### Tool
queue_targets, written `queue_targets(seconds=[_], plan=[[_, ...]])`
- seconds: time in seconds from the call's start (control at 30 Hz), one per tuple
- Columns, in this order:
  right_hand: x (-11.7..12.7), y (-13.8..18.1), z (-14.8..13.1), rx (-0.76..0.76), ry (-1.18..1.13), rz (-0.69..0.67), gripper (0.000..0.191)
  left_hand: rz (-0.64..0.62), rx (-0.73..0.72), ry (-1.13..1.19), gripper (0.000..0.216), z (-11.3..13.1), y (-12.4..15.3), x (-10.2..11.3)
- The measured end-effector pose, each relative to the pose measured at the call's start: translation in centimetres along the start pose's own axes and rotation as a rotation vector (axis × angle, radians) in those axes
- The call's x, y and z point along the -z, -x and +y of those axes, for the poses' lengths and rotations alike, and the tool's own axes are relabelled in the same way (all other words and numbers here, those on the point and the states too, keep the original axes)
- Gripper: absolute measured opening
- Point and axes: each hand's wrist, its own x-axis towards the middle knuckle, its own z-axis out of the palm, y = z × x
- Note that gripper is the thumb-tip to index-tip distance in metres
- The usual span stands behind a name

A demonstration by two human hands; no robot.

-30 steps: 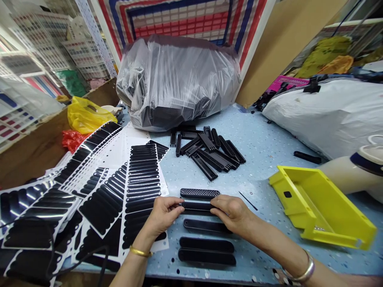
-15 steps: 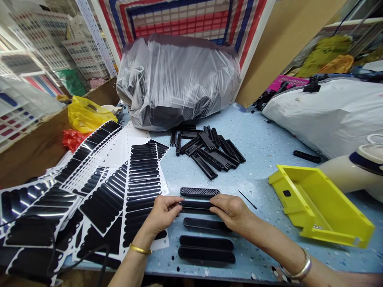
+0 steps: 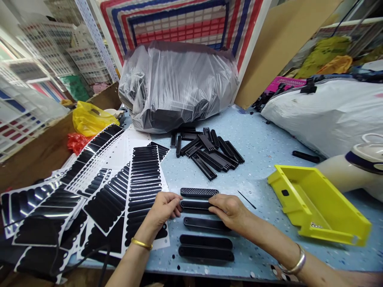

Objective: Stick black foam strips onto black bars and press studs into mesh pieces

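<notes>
A long black plastic strip with rounded ends [image 3: 195,205] lies on the blue table between my hands. My left hand [image 3: 164,209], fingers curled and pinched together, is at its left end. My right hand [image 3: 229,209] grips the right end, its fingertips covering that end. Just beyond lies a similar strip with a lattice-patterned face [image 3: 199,192]. Nearer to me are a smooth black strip [image 3: 205,224], partly behind my right hand, and two more strips [image 3: 206,253] side by side. Left of my left hand, a white sheet carries rows of black rounded stickers [image 3: 143,181].
A pile of black strips [image 3: 209,149] lies farther back, before a large plastic-wrapped bundle [image 3: 182,83]. On the right are a yellow bin [image 3: 323,199], a thin black stick [image 3: 247,199] and a white sack [image 3: 326,107]. More sticker sheets [image 3: 44,223] overlap at left.
My left hand has shifted slightly up at the strip's left end, its fingers curling more. My right hand stays at the right end. The whole view has moved slightly.
</notes>
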Motion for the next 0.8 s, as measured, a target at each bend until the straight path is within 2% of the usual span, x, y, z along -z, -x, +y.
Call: queue_targets(seconds=[0.3,0.8], plan=[[-0.1,0.0,0.0,-0.009,-0.011,0.015,0.02,0.045,0.046,0.003,0.03,-0.5,-0.8,-1.2],[0.1,0.0,-0.2,-0.04,0.002,0.01,0.018,-0.028,0.045,0.067,0.043,-0.3,0.0,-0.4]])
